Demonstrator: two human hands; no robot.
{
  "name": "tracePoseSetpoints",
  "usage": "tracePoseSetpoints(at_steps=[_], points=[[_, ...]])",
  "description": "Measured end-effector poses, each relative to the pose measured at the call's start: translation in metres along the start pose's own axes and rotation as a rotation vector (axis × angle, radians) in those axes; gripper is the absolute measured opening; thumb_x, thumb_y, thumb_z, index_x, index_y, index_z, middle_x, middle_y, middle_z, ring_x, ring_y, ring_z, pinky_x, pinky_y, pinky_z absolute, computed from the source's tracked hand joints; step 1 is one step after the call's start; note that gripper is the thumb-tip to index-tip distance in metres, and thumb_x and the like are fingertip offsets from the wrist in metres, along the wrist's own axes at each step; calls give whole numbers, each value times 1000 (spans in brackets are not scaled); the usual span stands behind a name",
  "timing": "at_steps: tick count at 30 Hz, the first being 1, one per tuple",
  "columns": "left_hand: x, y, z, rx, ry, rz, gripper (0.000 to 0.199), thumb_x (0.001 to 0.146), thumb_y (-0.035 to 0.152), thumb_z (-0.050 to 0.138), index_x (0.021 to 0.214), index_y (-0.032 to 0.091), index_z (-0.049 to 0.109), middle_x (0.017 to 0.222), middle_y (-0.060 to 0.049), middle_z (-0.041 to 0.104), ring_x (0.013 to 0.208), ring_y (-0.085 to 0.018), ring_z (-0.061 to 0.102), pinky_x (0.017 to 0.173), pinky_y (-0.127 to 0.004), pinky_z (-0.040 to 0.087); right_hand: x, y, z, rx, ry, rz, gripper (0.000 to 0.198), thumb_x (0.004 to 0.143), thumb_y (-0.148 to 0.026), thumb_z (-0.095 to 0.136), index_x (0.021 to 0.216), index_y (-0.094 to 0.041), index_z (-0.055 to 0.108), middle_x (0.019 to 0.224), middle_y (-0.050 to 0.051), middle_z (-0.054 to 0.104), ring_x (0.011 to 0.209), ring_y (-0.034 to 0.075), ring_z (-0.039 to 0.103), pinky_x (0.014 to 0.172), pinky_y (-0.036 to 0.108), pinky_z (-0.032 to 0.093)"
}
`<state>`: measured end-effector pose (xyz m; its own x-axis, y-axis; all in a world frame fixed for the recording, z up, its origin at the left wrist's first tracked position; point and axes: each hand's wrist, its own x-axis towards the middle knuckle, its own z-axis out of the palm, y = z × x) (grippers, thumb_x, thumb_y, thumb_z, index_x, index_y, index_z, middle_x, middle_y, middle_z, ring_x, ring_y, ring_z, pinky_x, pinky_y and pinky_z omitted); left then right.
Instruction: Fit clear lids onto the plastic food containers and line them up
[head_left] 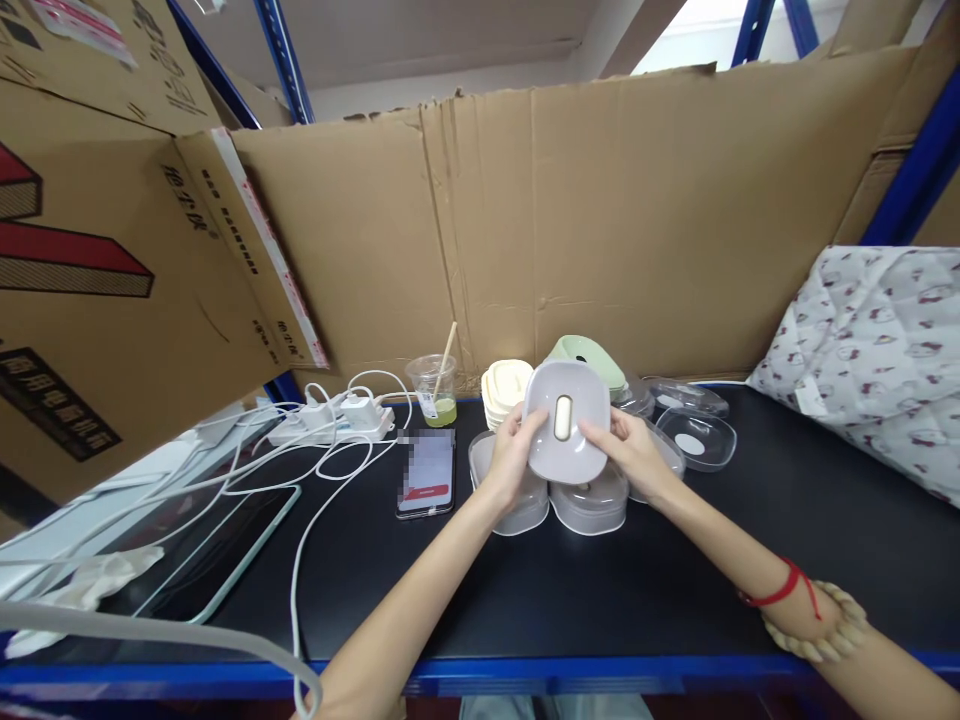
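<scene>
A grey, rounded-square plastic dish [568, 455] with a cream oval piece at its centre is held up and tilted towards me. My left hand [511, 455] grips its left edge, thumb on the front face. At the right edge, my right hand [626, 450] is closed on the same dish, its thumb pointing at the oval. Below and behind it stand grey translucent containers [589, 510], partly covered by my hands. A stack of cream pieces [504, 390] sits behind my left hand. Light-green dishes [600, 362] are behind the held one.
Clear plastic lids or dishes [697, 440] lie to the right. Left of centre are a phone [427, 475] and a plastic cup [435, 385] with a stick. White cables, a power strip [330, 425] and a tablet [225, 555] occupy the left. A patterned bag [877, 350] leans at right.
</scene>
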<state>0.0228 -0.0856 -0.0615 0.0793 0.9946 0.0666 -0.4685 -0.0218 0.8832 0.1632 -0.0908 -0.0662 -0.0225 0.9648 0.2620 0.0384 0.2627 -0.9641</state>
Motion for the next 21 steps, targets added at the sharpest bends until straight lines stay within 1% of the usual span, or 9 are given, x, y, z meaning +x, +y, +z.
tracePoseSetpoints(at_steps=[2,4,8,10,12,15,17,19,21], points=[[0,0,-1,-3,-7,7,34,58,33,72,85,13,68,82,-5,67,76,-17,61,65,-23,46,-1,-1,2,3,-8,-20,57,53,-57,72,87,-14,61,66,6,66,53,18,61,44,28,50],[0,2,0,-2,-3,16,36,57,33,74,87,13,68,81,-5,67,77,-18,62,66,-24,47,-2,-1,3,-1,-19,-44,53,55,-56,72,85,-15,61,64,5,66,52,18,60,43,27,49],[0,5,1,-31,50,-20,32,58,29,74,84,11,68,78,-6,67,76,-18,62,66,-24,47,1,-2,-2,-34,-8,-28,56,58,-64,66,82,-14,62,58,3,62,45,16,56,40,27,46],[0,9,1,-71,133,-64,25,63,27,69,82,12,66,74,-4,66,70,-16,61,60,-22,45,5,-4,-10,-76,63,-45,59,60,-67,58,83,-13,62,63,6,64,44,16,56,41,28,46],[0,15,1,-128,253,-113,16,67,26,63,78,13,64,65,-1,62,58,-13,58,51,-20,41,12,-6,-22,-162,210,-112,55,65,-62,53,88,-13,63,74,9,67,51,17,60,49,31,50],[1,25,0,-225,385,-117,9,69,23,56,72,14,59,58,2,56,46,-9,49,44,-19,35,21,-5,-44,-483,457,-231,40,70,-44,50,95,-16,63,88,11,68,67,22,65,64,37,52],[1,29,-1,-278,397,-113,8,67,21,53,71,14,57,59,2,56,46,-9,49,45,-20,37,27,4,-62,-781,547,-249,35,70,-34,49,99,-18,63,98,13,66,80,27,65,69,43,51],[1,31,-1,-302,380,-141,10,66,21,51,70,14,56,59,1,56,49,-11,51,48,-21,41,32,20,-83,-1026,619,-190,37,69,-31,53,101,-17,63,101,17,64,91,33,63,71,48,50],[2,30,-2,-297,355,-163,11,64,22,51,69,13,56,59,1,55,51,-12,53,51,-23,43,37,40,-110,-1170,709,-67,37,63,-34,60,95,-15,64,95,22,63,87,37,63,67,50,49]])
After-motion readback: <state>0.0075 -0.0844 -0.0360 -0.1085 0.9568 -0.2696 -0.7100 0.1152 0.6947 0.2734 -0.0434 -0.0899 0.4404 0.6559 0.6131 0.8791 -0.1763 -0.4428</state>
